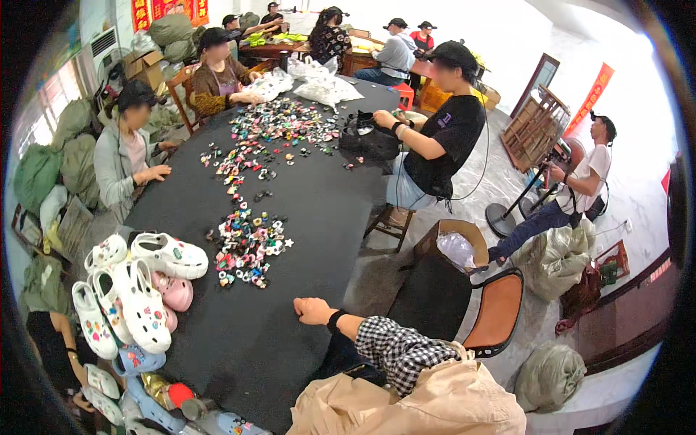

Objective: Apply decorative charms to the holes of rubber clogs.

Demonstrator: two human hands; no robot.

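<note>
My right hand (pixel 313 310) rests on the near right part of the dark table (pixel 239 341). Its fingers are curled into a loose fist, and nothing shows in or sticks out of it. A black band circles the wrist, below a black-and-white checked sleeve. My left hand is out of view. Beyond the fist, to the left, lies a heap of small colourful shoe charms (pixel 250 246). A larger spread of charms (pixel 283 123) covers the far part of the table. White clogs (pixel 141 304) with charms on them are piled at the left, over pink clogs (pixel 172 290).
Blue clogs (pixel 152 409) and others crowd the lower left edge near a co-worker's arm (pixel 69 348). One person (pixel 449 123) at the right handles black shoes (pixel 370 138). White plastic bags (pixel 319 87) lie at the far end. A chair (pixel 496 312) and an open carton (pixel 457 243) stand right.
</note>
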